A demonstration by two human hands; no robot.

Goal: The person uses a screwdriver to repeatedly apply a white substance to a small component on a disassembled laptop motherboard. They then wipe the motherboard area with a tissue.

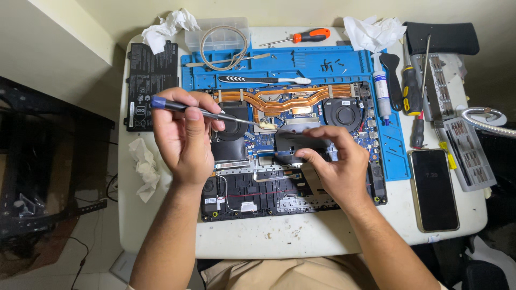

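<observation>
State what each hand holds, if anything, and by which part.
The left hand holds a slim screwdriver by its dark handle, the blue cap end sticking out. The right hand rests fingertips on a dark panel inside the opened laptop; whether it holds it cannot be told.

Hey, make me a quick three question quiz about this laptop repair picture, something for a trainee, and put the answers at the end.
1. True or false: the left hand holds a blue-capped screwdriver.
2. What does the right hand touch? A) the phone B) a dark part inside the open laptop C) the toothbrush
3. Fill in: the removed black battery lies to the ____ of the blue mat.

Key: 1 true; 2 B; 3 left.
</observation>
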